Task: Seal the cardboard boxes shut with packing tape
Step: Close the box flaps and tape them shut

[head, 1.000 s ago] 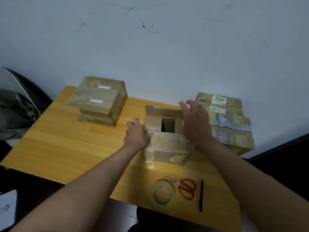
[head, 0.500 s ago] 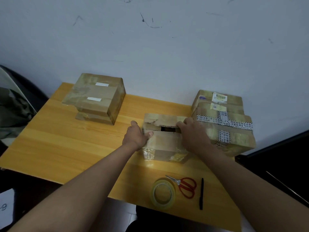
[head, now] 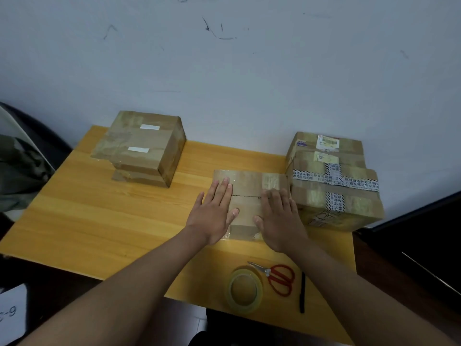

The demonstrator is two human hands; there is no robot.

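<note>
Bench [head: 104, 221]: middle box [head: 247, 186] at centre, flaps down, seam running left-right, untaped. Left hand [head: 214, 216] and right hand [head: 279, 221] press flat on it, fingers straight, grasping nothing. Tape roll [head: 245, 290] lies near, behind the wrists, closer to the right hand. Right stack [head: 334, 186] carries printed tape; characters unreadable.

I stood at a yellow wooden table [head: 99, 221] pushed against a pale, scuffed wall [head: 249, 83]. Left of the table sat a dark chair [head: 37, 131]; right of it, dark furniture [head: 411, 245].
</note>
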